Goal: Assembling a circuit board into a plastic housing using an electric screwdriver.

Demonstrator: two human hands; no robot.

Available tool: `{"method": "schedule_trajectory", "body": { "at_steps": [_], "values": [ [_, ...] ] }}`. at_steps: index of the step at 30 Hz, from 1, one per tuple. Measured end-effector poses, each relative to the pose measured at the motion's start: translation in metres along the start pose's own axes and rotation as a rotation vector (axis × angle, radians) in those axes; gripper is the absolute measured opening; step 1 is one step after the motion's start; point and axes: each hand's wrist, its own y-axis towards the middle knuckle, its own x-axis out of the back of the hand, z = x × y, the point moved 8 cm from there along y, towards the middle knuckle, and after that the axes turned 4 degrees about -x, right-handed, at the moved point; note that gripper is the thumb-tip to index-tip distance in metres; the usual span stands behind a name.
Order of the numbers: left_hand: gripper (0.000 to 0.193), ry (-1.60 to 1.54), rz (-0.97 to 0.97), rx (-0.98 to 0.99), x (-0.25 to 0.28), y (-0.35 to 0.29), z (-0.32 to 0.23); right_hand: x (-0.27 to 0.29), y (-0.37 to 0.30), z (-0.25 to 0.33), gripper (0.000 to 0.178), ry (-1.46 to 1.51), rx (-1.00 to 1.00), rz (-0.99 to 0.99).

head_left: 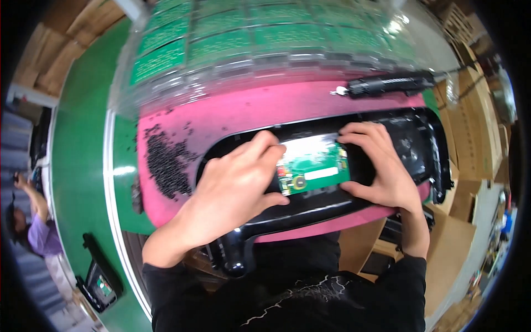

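Between my hands is a green circuit board [315,163] with small parts along its left and right edges and a white strip near its lower side. My left hand [238,174] grips the board's left edge, fingers above and thumb below. On the opposite edge, the fingers and thumb of my right hand [381,166] hold the upper and lower corners. The board is over a long, glossy black plastic housing [417,141], partly covered by both hands. Whether the board touches the housing's floor cannot be told.
A pink mat [221,113] lies under the housing, with many small black screws [166,163] heaped at left. Behind are a black electric screwdriver [392,84] and clear trays [254,72] of green boards. Cardboard boxes [453,243] stand at right. Another housing [99,279] and a person [44,235] are at left.
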Motion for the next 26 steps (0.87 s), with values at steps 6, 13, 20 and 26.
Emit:
{"method": "schedule_trajectory", "body": {
  "at_steps": [6,13,20,26],
  "values": [
    [0.052,-0.01,-0.11,-0.028,0.012,-0.009,0.007,0.004,-0.002,-0.002,0.07,0.125,-0.052,0.026],
    [0.017,0.108,-0.622,0.13,0.091,-0.028,0.079,0.119,-0.024,-0.089,0.044,-0.35,-0.389,-0.558],
    [0.021,0.194,-0.33,0.389,0.064,-0.019,0.121,0.125,-0.006,-0.163,0.043,0.419,-0.617,-0.522],
    [0.012,0.272,-0.257,0.447,0.064,-0.015,0.126,0.104,0.024,-0.079,0.082,0.673,-0.085,-1.068]
  ]
}}
